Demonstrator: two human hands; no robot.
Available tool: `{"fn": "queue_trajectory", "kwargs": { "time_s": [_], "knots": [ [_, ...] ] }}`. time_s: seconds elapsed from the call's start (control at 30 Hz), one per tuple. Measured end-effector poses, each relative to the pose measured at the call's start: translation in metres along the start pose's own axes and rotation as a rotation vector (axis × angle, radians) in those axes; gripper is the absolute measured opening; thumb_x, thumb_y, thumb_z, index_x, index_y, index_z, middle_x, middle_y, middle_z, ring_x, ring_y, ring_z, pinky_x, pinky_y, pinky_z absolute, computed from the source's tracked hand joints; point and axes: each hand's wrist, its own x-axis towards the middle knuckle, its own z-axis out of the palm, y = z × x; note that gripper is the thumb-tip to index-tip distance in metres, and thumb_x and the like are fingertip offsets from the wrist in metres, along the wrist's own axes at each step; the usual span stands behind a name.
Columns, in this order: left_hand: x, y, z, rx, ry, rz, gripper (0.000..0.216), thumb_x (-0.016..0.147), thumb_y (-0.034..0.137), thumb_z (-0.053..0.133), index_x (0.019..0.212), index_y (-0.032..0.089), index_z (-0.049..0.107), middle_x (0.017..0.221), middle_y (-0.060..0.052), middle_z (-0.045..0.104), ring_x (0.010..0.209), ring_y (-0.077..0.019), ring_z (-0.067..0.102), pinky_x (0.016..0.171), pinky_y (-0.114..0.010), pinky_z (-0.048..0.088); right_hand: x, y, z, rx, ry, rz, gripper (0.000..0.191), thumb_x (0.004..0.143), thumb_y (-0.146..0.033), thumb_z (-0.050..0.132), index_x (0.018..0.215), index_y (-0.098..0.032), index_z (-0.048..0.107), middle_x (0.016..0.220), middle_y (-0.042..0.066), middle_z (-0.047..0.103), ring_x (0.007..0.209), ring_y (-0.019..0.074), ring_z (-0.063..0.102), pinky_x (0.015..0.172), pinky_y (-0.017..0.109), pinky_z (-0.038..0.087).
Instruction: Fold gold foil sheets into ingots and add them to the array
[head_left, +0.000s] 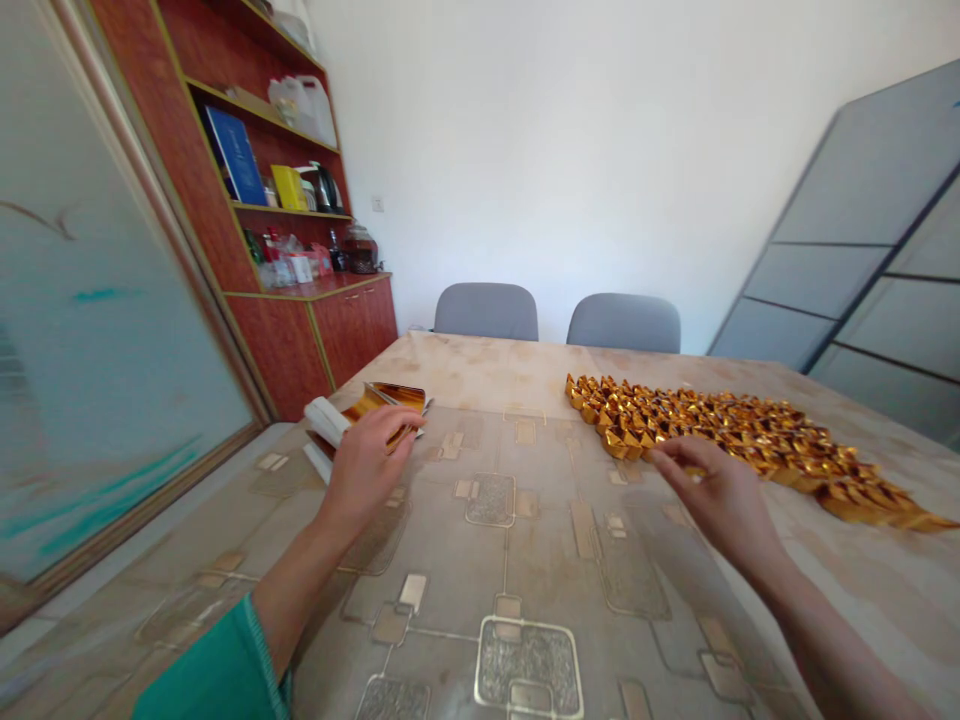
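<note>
My left hand (375, 452) is closed, its thumb and fingers pinching at the right edge of a small stack of gold foil paper (363, 404). The sheets curl up and show white undersides; the fingers hide part of the stack. At the right, my right hand (716, 492) has thumb and fingers together against the near edge of many folded gold paper ingots (697, 415). The fingertips meet a folded gold piece at the front of the rows, and a bit of gold shows beneath the fingers. The ingots stand in close rows slanting toward the right.
A patterned, clear-covered tablecloth (525, 560) lies over the table. Two grey chairs (486, 312) stand at the far edge. A red-brown shelf unit (352, 320) holds bottles and a kettle at the left, beside a frosted glass door (112, 300). Grey panels (832, 220) stand at the right.
</note>
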Motion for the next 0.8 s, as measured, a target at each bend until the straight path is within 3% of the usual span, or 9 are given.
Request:
{"fn": "queue_trajectory", "kwargs": {
  "time_s": [0.1, 0.2, 0.33, 0.53, 0.67, 0.8],
  "knots": [
    [0.006, -0.032, -0.015, 0.368, 0.05, -0.099, 0.03, 0.085, 0.02, 0.048, 0.108, 0.016, 0.066, 0.124, -0.012, 0.067, 0.117, -0.0275, 0.058, 0.106, -0.042, 0.036, 0.001, -0.074, 0.029, 0.289, -0.084, -0.102, 0.022, 0.089, -0.032, 0.052, 0.075, -0.021, 0.065, 0.073, 0.004, 0.069, 0.068, 0.0198, 0.063, 0.065, 0.03, 0.046],
    [0.006, -0.051, -0.021, 0.516, -0.034, -0.177, 0.032, 0.087, 0.025, 0.053, 0.117, 0.017, 0.064, 0.135, -0.016, 0.06, 0.132, -0.0358, 0.046, 0.11, -0.06, 0.02, -0.009, -0.113, 0.053, 0.44, -0.234, -0.204, 0.021, 0.089, -0.025, 0.052, 0.072, -0.02, 0.063, 0.069, 0.003, 0.066, 0.066, 0.0178, 0.06, 0.063, 0.028, 0.044],
    [0.0, -0.057, -0.014, 0.532, -0.171, -0.158, 0.027, 0.083, 0.027, 0.064, 0.109, 0.022, 0.07, 0.129, -0.013, 0.066, 0.133, -0.0365, 0.045, 0.112, -0.063, 0.01, -0.025, -0.11, 0.074, 0.51, -0.389, -0.121, 0.021, 0.088, -0.023, 0.051, 0.073, -0.019, 0.065, 0.069, 0.003, 0.066, 0.064, 0.0175, 0.06, 0.061, 0.027, 0.045],
    [-0.006, -0.061, -0.006, 0.564, -0.212, -0.162, 0.03, 0.085, 0.009, 0.052, 0.103, 0.022, 0.073, 0.13, -0.013, 0.065, 0.129, -0.0357, 0.048, 0.111, -0.063, 0.007, -0.028, -0.096, 0.073, 0.48, -0.438, -0.046, 0.026, 0.09, -0.031, 0.05, 0.072, -0.019, 0.064, 0.071, 0.003, 0.068, 0.068, 0.0197, 0.062, 0.063, 0.028, 0.045],
    [-0.007, -0.063, -0.002, 0.602, -0.203, -0.18, 0.028, 0.085, 0.01, 0.051, 0.096, 0.021, 0.075, 0.13, -0.015, 0.064, 0.119, -0.0389, 0.053, 0.107, -0.065, 0.013, -0.029, -0.098, 0.072, 0.486, -0.474, -0.077, 0.028, 0.091, -0.032, 0.048, 0.072, -0.019, 0.063, 0.071, 0.004, 0.068, 0.068, 0.0199, 0.062, 0.063, 0.028, 0.046],
    [-0.005, -0.062, 0.0, 0.632, -0.199, -0.206, 0.031, 0.087, 0.009, 0.047, 0.085, 0.019, 0.076, 0.103, -0.016, 0.074, 0.105, -0.0377, 0.06, 0.103, -0.059, 0.024, -0.031, -0.098, 0.073, 0.477, -0.493, -0.108, 0.026, 0.09, -0.03, 0.047, 0.073, -0.019, 0.063, 0.071, 0.003, 0.068, 0.067, 0.0193, 0.061, 0.063, 0.029, 0.046]
  ]
}}
